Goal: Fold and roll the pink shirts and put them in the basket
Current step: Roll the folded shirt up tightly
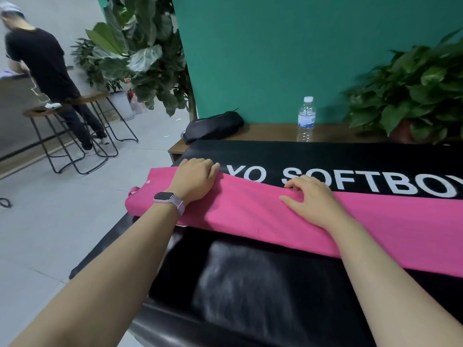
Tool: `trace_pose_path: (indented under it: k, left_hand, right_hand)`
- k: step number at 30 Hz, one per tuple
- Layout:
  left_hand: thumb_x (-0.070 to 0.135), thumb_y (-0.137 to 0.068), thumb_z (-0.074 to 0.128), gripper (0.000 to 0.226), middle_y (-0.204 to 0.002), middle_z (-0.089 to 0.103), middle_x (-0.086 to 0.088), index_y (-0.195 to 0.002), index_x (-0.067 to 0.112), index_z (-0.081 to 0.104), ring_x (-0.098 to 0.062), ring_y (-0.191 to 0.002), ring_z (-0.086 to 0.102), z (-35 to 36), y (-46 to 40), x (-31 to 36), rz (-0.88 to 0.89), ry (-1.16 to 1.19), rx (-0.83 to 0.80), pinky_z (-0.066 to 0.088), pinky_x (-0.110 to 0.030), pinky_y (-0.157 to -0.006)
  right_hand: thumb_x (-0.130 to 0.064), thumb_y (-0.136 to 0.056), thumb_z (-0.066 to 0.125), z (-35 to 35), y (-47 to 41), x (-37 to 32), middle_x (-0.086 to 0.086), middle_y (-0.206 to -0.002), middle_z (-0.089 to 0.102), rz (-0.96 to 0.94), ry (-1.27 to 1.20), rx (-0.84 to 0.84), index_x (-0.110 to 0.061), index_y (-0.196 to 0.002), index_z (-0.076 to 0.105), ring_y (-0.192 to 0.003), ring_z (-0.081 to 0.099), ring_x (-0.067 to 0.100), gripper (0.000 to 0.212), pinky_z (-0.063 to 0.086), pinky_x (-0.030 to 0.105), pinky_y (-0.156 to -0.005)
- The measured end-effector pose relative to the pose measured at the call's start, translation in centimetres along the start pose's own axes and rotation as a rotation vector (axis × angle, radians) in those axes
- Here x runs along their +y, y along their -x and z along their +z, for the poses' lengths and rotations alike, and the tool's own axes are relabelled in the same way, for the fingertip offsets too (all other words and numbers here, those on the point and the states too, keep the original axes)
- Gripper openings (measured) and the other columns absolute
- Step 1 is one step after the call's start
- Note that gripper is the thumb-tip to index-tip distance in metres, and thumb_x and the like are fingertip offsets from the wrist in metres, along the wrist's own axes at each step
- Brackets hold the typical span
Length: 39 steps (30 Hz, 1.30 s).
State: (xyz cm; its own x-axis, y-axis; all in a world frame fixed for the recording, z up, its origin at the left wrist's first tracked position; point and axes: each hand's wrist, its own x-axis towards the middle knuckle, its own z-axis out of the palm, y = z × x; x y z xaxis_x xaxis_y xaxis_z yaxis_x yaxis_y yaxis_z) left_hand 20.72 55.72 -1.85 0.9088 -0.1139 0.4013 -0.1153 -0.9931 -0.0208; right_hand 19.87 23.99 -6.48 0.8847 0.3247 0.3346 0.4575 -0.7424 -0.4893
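A pink shirt (250, 221) lies folded into a long narrow band across the black table cover (338, 156), running from the left edge down to the right. My left hand (194, 180), with a watch on its wrist, rests on the band's far edge near the left end, fingers curled over that edge. My right hand (310, 199) lies palm down on the shirt near its middle, fingers spread and their tips at the far edge. No basket is in view.
White lettering runs along the black cover. Behind it a wooden shelf (275, 131) holds a water bottle (306, 118), a black pouch (213, 126) and a potted plant (413, 96). At the far left a person (45, 71) stands by metal stools (62, 136).
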Motion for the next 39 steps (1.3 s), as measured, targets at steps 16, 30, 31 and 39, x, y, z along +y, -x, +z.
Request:
trace_pose_path:
  k: [16,30,31,39]
  left_hand:
    - [0.07,-0.095,0.033,0.053,-0.084,0.05,0.007,-0.074,0.023,0.043,-0.024,-0.091,0.049,4.8,0.6,-1.7,-0.142,0.203,-0.114,0.032,-0.041,-0.085]
    - [0.031,-0.107,0.039,0.042,-0.146,0.052,-0.001,-0.145,0.018,0.05,-0.018,-0.134,0.044,2.1,5.2,8.7,0.281,0.383,-0.189,0.033,-0.033,-0.113]
    - [0.039,-0.108,0.032,0.05,-0.158,0.038,0.002,-0.154,0.021,0.037,-0.015,-0.146,0.031,2.5,5.5,8.7,0.247,0.331,-0.285,0.022,-0.034,-0.12]
    - [0.062,-0.103,0.019,0.073,-0.168,0.004,0.002,-0.161,0.02,0.01,-0.015,-0.155,0.003,1.5,6.9,-4.7,-0.219,0.095,-0.426,0.003,-0.04,-0.126]
  right_hand:
    - [-0.023,-0.102,0.051,0.3,-1.3,0.0,-0.004,-0.095,0.056,0.124,0.267,0.129,-0.021,-0.092,0.058,-0.102,0.051,0.023,0.013,0.036,0.039,-0.094]
    - [-0.045,-0.107,0.032,2.5,0.8,-4.7,-0.009,-0.156,0.038,-0.054,0.257,-0.26,-0.024,-0.149,0.044,-0.145,0.031,0.015,0.049,0.024,0.032,-0.119]
    - [-0.057,-0.104,0.027,2.4,1.0,-4.5,-0.013,-0.164,0.023,-0.027,0.25,-0.317,-0.027,-0.157,0.03,-0.152,0.018,0.011,0.061,0.013,0.029,-0.122]
    - [-0.103,-0.067,0.009,2.1,1.4,-4.3,-0.02,-0.166,-0.008,-0.013,0.305,-0.416,-0.04,-0.161,0.002,-0.151,-0.009,-0.002,0.113,-0.009,0.023,-0.118]
